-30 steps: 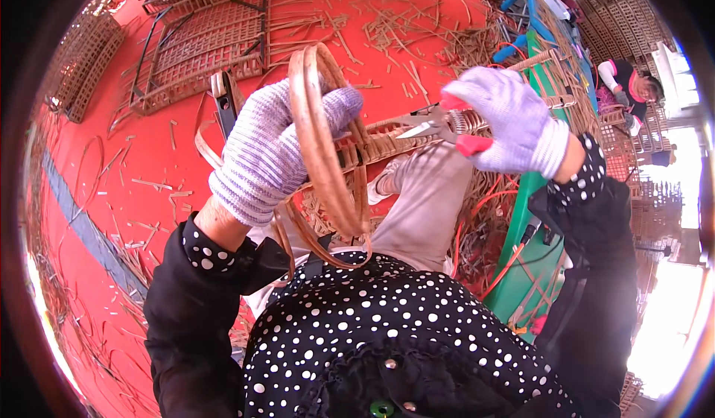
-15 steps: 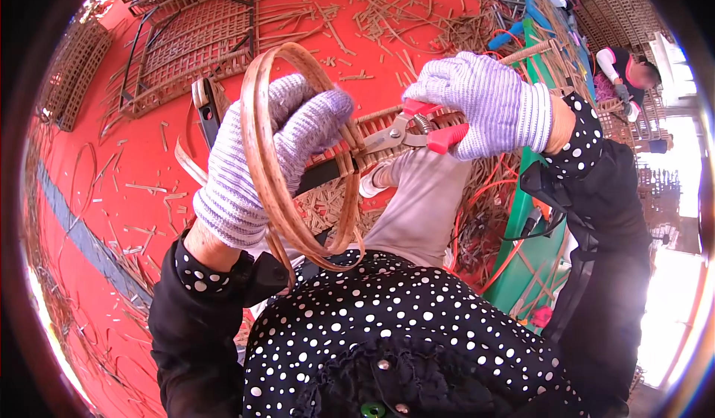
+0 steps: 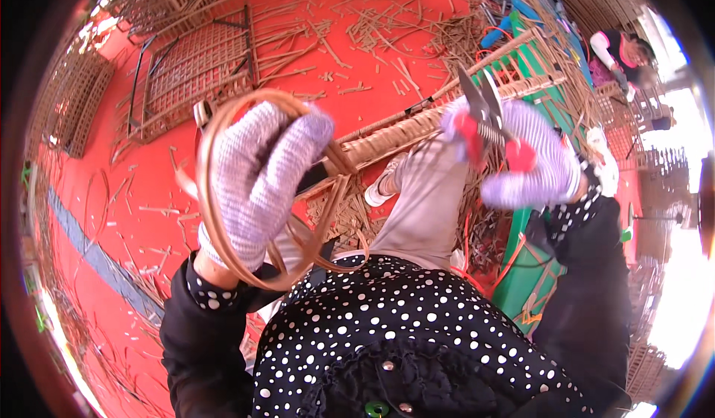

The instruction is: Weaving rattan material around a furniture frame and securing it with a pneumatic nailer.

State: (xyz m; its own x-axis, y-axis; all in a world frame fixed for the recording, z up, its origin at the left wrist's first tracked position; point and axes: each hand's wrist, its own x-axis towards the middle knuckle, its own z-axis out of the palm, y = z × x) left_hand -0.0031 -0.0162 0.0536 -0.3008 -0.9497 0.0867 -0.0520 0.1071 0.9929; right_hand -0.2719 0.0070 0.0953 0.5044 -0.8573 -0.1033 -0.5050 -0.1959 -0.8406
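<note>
My left hand [image 3: 257, 183], in a purple-and-white knit glove, has its fingers curled closed. A coil of brown rattan-like strip [image 3: 211, 202] loops around it, and my fingers close on the strip. Beside that hand is a long woven frame [image 3: 398, 136], wrapped in the same brown strip and stretching up to the right. My right hand [image 3: 547, 157], gloved alike, grips a pair of red-handled shears [image 3: 488, 116] above the frame. The blades stand apart and point up, touching nothing. Strip ends near the frame's near end are partly hidden by the coil.
Cut strip pieces [image 3: 402, 34] litter the red floor. A woven panel on a black frame [image 3: 197, 68] lies at the far left, with stacked woven pieces [image 3: 78, 105] beyond. At right are a green board [image 3: 521, 269], blue tubing [image 3: 497, 30] and another person [image 3: 622, 57].
My right hand has drawn the shears away from the strip at the frame, rightward, and tipped the blades upward. My left hand and the coil have moved slightly down and left.
</note>
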